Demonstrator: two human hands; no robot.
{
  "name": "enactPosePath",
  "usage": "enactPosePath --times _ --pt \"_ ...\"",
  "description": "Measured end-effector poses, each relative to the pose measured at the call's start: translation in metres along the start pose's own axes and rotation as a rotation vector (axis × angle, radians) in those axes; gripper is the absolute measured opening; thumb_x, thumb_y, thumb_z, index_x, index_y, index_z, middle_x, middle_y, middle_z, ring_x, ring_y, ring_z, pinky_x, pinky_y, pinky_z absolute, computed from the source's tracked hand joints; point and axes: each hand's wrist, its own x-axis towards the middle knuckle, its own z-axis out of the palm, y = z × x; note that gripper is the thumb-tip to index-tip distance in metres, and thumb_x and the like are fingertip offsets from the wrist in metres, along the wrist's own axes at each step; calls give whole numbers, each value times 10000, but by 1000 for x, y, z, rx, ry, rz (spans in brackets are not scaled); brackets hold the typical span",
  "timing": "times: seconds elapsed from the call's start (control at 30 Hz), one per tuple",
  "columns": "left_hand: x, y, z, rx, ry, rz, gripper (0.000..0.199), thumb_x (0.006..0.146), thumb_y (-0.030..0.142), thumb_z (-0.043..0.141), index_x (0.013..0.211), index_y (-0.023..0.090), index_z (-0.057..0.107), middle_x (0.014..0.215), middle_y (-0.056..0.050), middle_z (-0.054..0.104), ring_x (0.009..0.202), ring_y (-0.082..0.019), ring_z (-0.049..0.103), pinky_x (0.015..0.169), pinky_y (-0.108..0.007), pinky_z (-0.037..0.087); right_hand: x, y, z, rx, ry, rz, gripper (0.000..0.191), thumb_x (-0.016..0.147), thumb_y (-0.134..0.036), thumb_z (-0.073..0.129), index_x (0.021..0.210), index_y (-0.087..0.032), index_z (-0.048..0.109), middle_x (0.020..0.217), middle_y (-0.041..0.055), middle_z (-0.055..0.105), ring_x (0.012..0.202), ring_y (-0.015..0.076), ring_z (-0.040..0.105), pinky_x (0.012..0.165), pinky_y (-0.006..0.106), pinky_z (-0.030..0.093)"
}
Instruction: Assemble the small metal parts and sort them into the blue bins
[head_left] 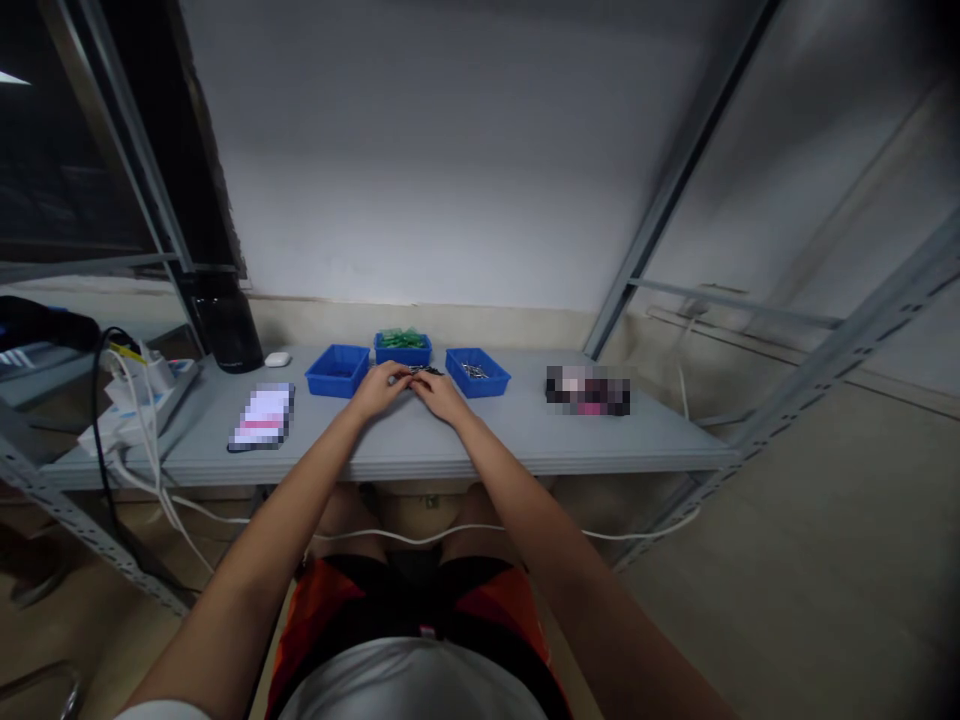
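My left hand and my right hand meet at the fingertips over the grey shelf, fingers bent and pressed together. Whatever is between them is too small to make out. Just behind the fingers lies a small dark pile, partly hidden by them. Left of my hands sits a blue tray that looks empty inside. Behind them, a second blue tray holds green pieces. On the right, a third blue tray contains small silvery metal parts.
A phone, a white earphone case and a black bottle are on the left. White power strips with cables stand at the far left. A blurred dark and pink object lies right. Metal posts frame the grey shelf.
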Motion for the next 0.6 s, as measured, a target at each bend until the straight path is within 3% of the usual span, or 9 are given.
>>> enactPosePath --times 0.17,0.33,0.6 --pt "-1 3 -1 -53 19 -89 209 852 286 547 952 142 662 925 -64 709 802 -166 636 746 -272 494 -1 -5 -3 25 53 77 228 924 -312 480 944 -184 668 896 42 694 792 153 599 751 249 408" --pt "-2 5 -2 49 -60 -22 162 819 255 578 867 144 686 867 -62 708 773 -170 618 747 -283 475 -1 -9 -6 56 87 107 264 937 -318 452 898 -170 666 823 32 681 748 144 582 737 246 408" --pt "-1 1 -2 108 -103 9 153 769 222 610 867 149 701 887 -61 711 823 -188 619 766 -285 473 0 -2 -1 112 -1 49 250 885 -334 500 839 -168 682 738 15 647 642 121 521 645 236 392"
